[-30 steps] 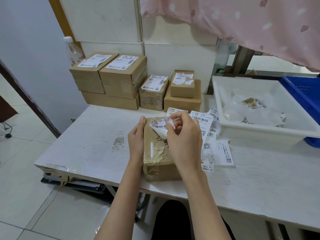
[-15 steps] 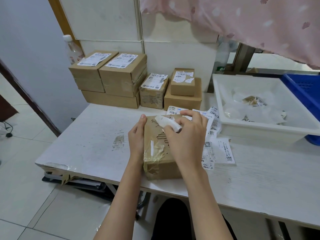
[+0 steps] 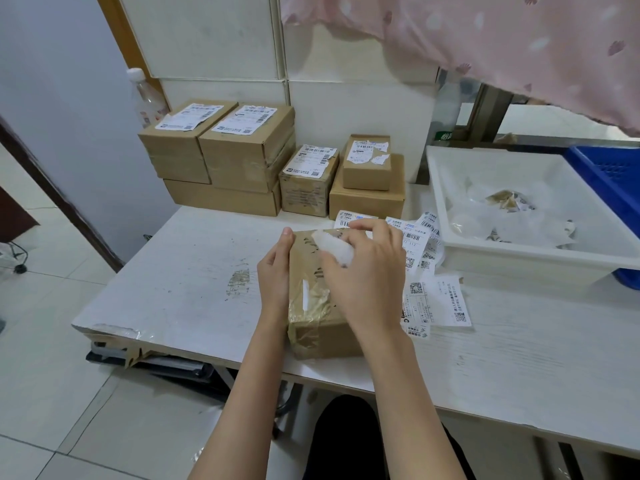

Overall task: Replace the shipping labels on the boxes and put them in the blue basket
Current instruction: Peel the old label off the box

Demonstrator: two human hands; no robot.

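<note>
A taped brown cardboard box (image 3: 311,327) lies on the white table near its front edge. My left hand (image 3: 275,271) holds the box's left side, fingers along the edge. My right hand (image 3: 367,271) grips a crumpled, peeled-off white label (image 3: 332,247) over the box's top, where torn label scraps remain. Fresh shipping labels (image 3: 433,296) lie loose on the table to the right of the box. The blue basket (image 3: 613,174) is at the far right, partly behind a white tray.
Several labelled cardboard boxes (image 3: 242,147) are stacked against the back wall. A white tray (image 3: 526,258) holding label scraps stands at the right. A plastic bottle (image 3: 145,98) stands at the back left. Pink cloth (image 3: 485,36) hangs overhead. The table's front edge (image 3: 173,341) is chipped.
My right hand has pulled the old label off the box top and crumpled it into a wad. My left hand has stayed on the box's left side.
</note>
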